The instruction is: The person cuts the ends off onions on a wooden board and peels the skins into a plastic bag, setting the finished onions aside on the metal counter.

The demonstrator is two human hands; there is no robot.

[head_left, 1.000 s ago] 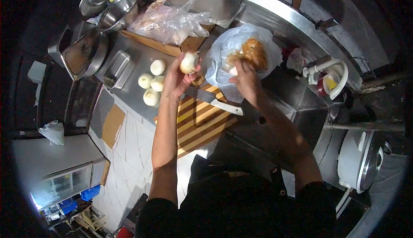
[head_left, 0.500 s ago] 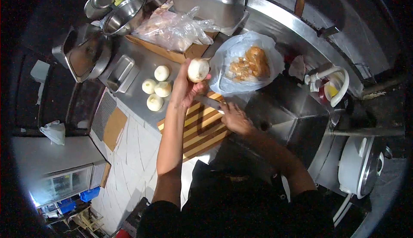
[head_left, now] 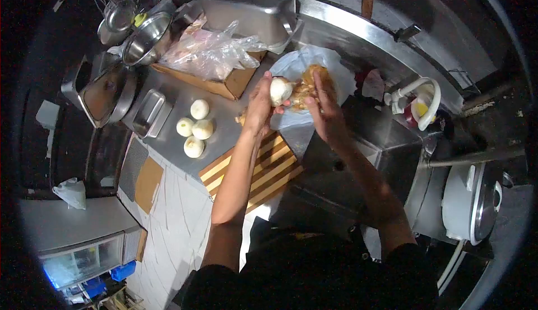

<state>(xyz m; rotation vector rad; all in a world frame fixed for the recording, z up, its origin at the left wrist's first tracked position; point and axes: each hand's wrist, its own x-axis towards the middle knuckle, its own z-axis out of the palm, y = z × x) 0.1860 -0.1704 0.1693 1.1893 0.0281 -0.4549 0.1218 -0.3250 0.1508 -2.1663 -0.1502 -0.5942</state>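
Observation:
My left hand is closed around a peeled white onion, held up above the far end of a striped wooden cutting board. Beside it, my right hand is raised with fingers stretched and thumb apart, holding nothing that I can see. Behind both hands lies an open pale plastic bag with brown onion skins in it. Several peeled onions sit grouped on the steel counter, left of the board. I cannot make out the knife here.
A cardboard box with clear plastic wrap stands at the back, before a large steel pan. A small steel tray and a steel bowl are on the left. The sink and white faucet are right.
My right hand has let go of the knife, opened and moved up towards the bag. My left hand has carried the onion to the right, nearer the skins. The view has shifted slightly.

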